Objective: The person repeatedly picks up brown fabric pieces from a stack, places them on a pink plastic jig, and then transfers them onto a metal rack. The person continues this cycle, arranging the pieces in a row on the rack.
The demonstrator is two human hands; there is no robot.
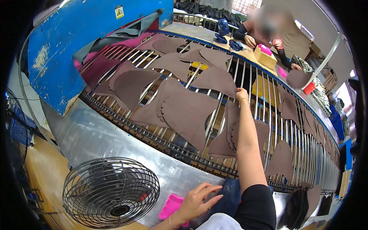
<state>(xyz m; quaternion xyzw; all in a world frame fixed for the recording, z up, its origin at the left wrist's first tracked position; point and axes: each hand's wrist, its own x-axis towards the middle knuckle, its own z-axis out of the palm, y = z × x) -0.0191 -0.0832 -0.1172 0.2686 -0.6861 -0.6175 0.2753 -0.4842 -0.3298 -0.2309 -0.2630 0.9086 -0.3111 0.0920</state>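
pinching the edge of a brown leather piece (216,80) on the roller conveyor (245,82), right hand (241,94) stretches out; left hand (195,201) rests open-fingered beside a pink tray (168,207).

Curved conveyor of parallel metal rods (245,82), blue-edged at far rim, shiny sheet-metal skirt (92,134) along near side. Flat brown shaped leather-like cut pieces (188,113) spread directly over rods, several overlapping in pairs; more pieces (281,159) farther right, one (216,78) at centre just beside the reaching right hand (241,94). Pieces lie flat, some hanging partly over near edge. Beyond conveyor, wooden counter (245,53) carries tan cardboard box (265,57) and dark blue items (234,45).
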